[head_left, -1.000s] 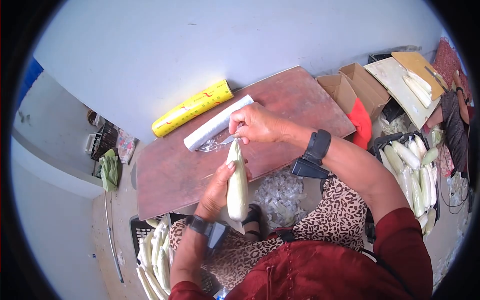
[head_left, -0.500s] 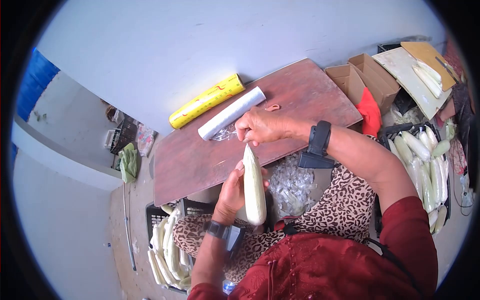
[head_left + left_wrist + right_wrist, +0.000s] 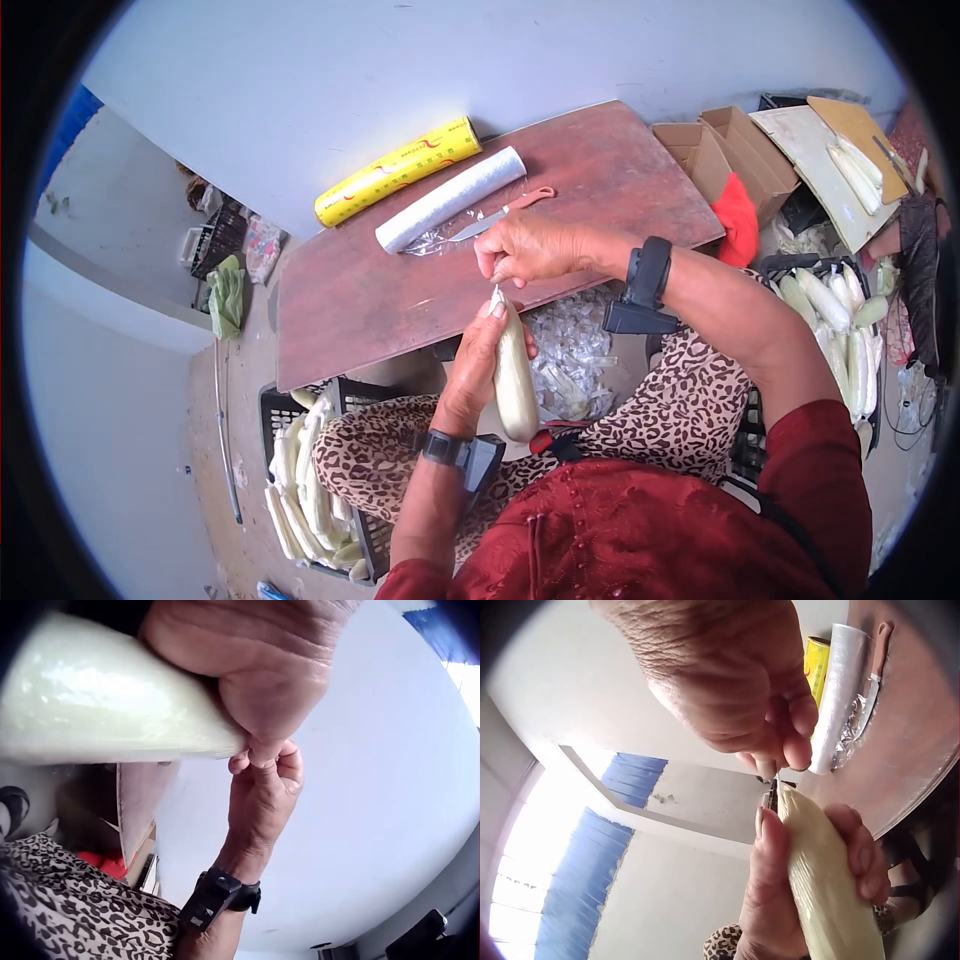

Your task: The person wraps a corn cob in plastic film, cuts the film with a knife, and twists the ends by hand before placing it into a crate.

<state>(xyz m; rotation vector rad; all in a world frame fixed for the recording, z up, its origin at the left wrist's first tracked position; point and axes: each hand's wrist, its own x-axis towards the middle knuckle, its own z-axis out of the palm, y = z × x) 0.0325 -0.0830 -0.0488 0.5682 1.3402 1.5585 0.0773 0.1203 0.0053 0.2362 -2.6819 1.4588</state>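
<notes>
The long, pale vegetable was just off the near edge of the counter, held tilted above the person's lap with its narrow tip toward the counter. The left hand was curled round it, thumb close to the tip. The right hand was pinching a thin whitish wisp right at that tip. The surface looked glossy, as if covered in film, so the step in hand was probably working the wrapping at the narrow end. The next move seemed to call for a steady left grip and a firm, gentle right pinch, lest the wisp slip or tear. The yellow roll lay along the counter's far edge, with the clear roll beside it and the knife just nearer.
</notes>
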